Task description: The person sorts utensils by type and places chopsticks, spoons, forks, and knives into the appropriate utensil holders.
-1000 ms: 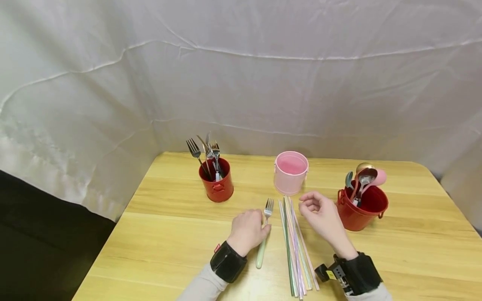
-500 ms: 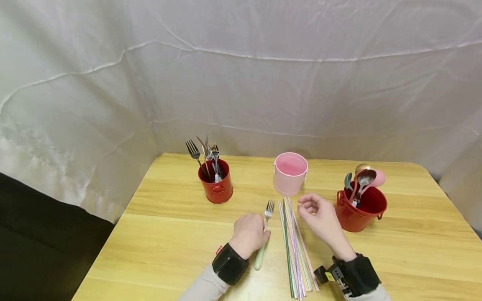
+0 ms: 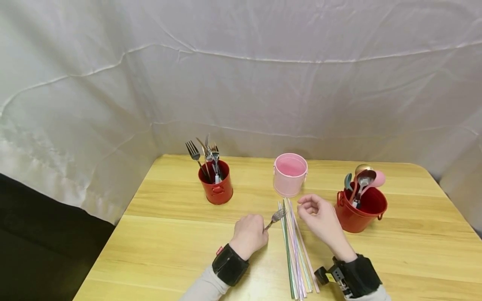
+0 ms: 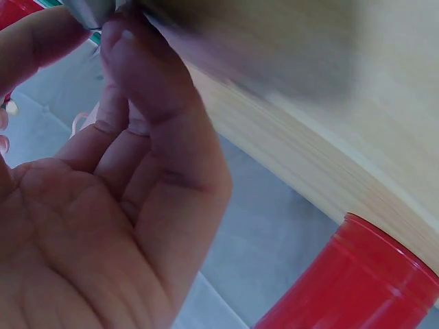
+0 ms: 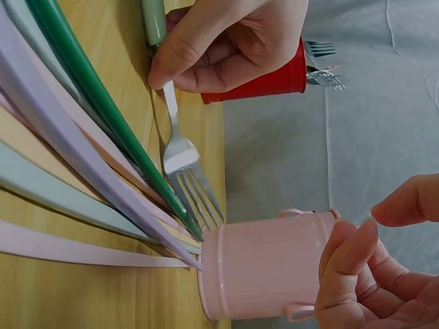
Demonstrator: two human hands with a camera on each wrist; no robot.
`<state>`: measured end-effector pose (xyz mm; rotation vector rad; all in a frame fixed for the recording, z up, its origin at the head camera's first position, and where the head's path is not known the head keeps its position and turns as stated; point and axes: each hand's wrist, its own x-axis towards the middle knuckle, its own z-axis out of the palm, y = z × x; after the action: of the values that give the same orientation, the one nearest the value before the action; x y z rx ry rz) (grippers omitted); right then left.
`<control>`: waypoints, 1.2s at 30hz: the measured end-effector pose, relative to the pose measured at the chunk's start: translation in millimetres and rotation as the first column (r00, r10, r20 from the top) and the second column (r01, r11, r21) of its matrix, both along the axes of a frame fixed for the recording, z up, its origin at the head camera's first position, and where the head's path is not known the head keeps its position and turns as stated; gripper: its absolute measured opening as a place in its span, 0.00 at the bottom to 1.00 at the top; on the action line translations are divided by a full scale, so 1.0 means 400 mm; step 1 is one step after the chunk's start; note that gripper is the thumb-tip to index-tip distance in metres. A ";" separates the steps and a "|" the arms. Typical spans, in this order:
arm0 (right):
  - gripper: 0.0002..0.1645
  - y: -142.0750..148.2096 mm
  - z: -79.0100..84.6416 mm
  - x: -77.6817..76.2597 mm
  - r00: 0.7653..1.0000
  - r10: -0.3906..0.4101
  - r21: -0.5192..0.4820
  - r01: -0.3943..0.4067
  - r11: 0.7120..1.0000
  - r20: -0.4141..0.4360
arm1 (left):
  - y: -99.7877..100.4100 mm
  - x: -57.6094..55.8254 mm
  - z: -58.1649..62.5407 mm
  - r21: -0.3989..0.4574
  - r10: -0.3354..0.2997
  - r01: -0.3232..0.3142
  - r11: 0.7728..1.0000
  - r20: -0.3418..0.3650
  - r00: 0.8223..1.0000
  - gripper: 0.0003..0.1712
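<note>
My left hand [image 3: 248, 236] pinches a fork [image 3: 278, 215] between thumb and fingers, around its neck. In the right wrist view the fork's pale green handle [image 5: 155, 22] sticks out on one side of that hand, the silver tines [image 5: 199, 199] on the other. From the head, the tines point right and overlap the upper part of a bundle of long coloured straws [image 3: 295, 255] on the table; the handle is hidden there. My right hand [image 3: 320, 213] holds nothing. It hovers just right of the straws, fingers loosely curled, thumb and index tips close together.
Behind the straws stands a pink bucket [image 3: 290, 185]. A red bucket [image 3: 219, 193] with forks and knives is at the back left, another red bucket [image 3: 354, 218] with spoons right of my right hand. Pale cloth [image 3: 241, 83] hangs behind the wooden table [image 3: 169, 246].
The fork, earlier lying lengthwise beside the straws with its green handle toward me, has been turned in the left hand so its tines swing right over the straws. The right hand has barely moved.
</note>
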<state>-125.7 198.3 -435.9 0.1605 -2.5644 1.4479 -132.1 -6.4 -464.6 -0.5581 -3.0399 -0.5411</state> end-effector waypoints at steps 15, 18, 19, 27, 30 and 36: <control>0.08 0.012 0.008 0.002 1.000 -0.005 0.001 0.005 1.000 -0.009 | -0.021 -0.019 0.016 0.058 -0.019 0.024 0.998 -0.079 0.997 0.09; 0.07 0.015 0.011 0.003 1.000 -0.001 -0.004 0.001 1.000 -0.010 | -0.027 -0.024 0.026 0.082 -0.021 0.031 0.996 -0.114 0.993 0.07; 0.07 0.016 0.012 0.002 1.000 0.000 -0.009 0.000 1.000 -0.011 | -0.028 -0.025 0.030 0.090 -0.022 0.033 0.995 -0.124 0.992 0.07; 0.08 0.016 0.027 0.002 1.000 0.022 -0.039 -0.022 0.999 -0.015 | -0.036 -0.026 0.051 0.171 -0.022 0.044 0.984 -0.129 0.991 0.06; 0.08 0.011 0.032 0.006 0.999 0.033 -0.050 -0.034 0.998 -0.024 | -0.039 -0.028 0.050 0.193 -0.019 0.043 0.980 -0.123 0.992 0.06; 0.06 0.009 0.032 0.010 0.999 0.026 -0.048 -0.028 0.998 -0.044 | -0.048 -0.039 0.064 0.224 -0.018 0.050 0.973 -0.144 0.989 0.04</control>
<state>-121.8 201.9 -423.1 0.2182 -2.4996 1.4982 -147.5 -25.5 -439.1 -0.6098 -2.7897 -0.8017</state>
